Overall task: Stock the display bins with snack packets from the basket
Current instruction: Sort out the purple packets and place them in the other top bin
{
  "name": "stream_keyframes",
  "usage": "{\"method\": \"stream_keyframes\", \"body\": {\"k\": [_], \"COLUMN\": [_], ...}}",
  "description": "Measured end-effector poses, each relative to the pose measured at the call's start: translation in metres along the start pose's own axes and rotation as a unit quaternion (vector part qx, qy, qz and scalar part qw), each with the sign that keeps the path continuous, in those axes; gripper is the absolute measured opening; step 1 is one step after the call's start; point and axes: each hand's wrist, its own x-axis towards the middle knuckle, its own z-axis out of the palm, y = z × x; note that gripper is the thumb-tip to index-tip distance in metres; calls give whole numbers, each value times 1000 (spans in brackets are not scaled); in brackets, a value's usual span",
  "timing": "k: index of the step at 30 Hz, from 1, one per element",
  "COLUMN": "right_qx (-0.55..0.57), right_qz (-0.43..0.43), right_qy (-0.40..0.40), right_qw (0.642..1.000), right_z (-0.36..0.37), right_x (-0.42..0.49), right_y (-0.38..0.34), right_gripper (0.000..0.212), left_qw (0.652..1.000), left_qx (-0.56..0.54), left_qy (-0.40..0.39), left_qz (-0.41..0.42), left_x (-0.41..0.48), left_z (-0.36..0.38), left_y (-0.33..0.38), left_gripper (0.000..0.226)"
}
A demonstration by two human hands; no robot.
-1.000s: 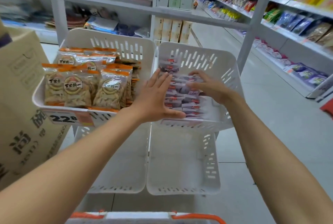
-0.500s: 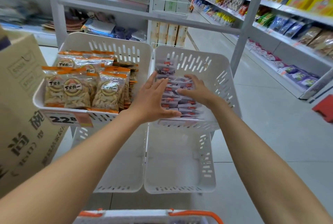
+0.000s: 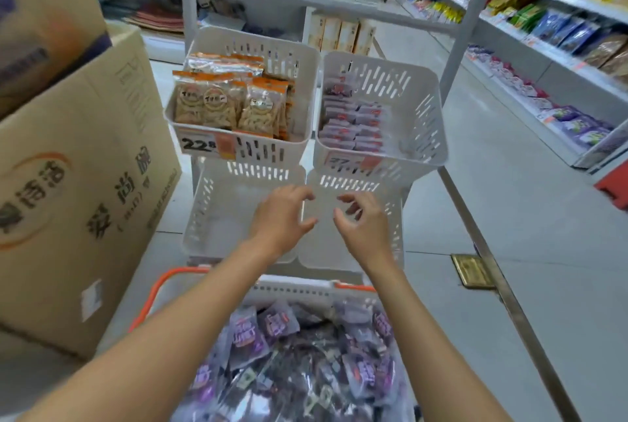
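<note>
Both hands are held side by side above two lower white slotted plastic bins. The left hand and the right hand have loosely curled fingers and hold nothing. Above these, an upper-left white slotted plastic bin holds upright clear packets with orange tops and has a price label reading 22.8 on its front. The upper-right white slotted bin beside it holds rows of small grey-purple packets. Nearest the camera, a white basket with an orange handle is full of purple snack packets. A large printed cardboard box stands at the left, and stocked store shelves run along the right.
</note>
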Motion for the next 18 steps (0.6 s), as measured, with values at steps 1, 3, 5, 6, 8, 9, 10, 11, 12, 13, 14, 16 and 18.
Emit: {"method": "stream_keyframes", "body": {"k": [1, 3, 5, 6, 8, 9, 10, 11, 12, 13, 14, 16, 18], "right_qx": [2, -23, -26, -15, -40, -62, -73, -71, -58, -33, -2, 52, 78], "right_qz": [25, 71, 95, 105, 107, 109, 115, 122, 137, 164, 203, 273, 312], "right_qy": [-43, -147, -254, -304, -394, -428, -447, -453, -450, -437, -417, -382, -363], "right_qw": [999, 986, 962, 947, 912, 895, 884, 880, 881, 884, 886, 881, 875], "right_z": [6, 20, 33, 38, 52, 60, 68, 76, 85, 95, 103, 120, 139], "right_x": [-25, -72, -111, -126, -155, -166, -176, -185, -192, -196, -199, -200, -200], "right_y": [5, 19, 32, 37, 40, 41, 41, 39, 37, 35, 32, 25, 19], "right_gripper": [20, 23, 27, 29, 36, 41, 44, 46, 49, 55, 61, 75, 86], "left_qw": [999, 997, 993, 991, 985, 983, 981, 979, 976, 974, 972, 972, 972], "left_qx": [-4, -23, -40, -49, -72, -77, -77, -75, -75, -80, -83, -80, -81], "left_qy": [-24, -54, -68, -72, -73, -72, -71, -67, -62, -58, -56, -61, -65], "left_qz": [-21, -57, -82, -98, -136, -150, -164, -178, -193, -205, -211, -210, -209], "left_x": [-23, -69, -111, -128, -165, -181, -194, -207, -217, -225, -232, -242, -248], "left_z": [6, 16, 22, 22, 19, 17, 15, 13, 10, 7, 5, 2, 0], "left_y": [-10, -32, -57, -68, -90, -100, -110, -119, -126, -132, -136, -143, -147], "left_gripper": [44, 47, 48, 48, 49, 49, 48, 49, 50, 50, 50, 49, 49]}}
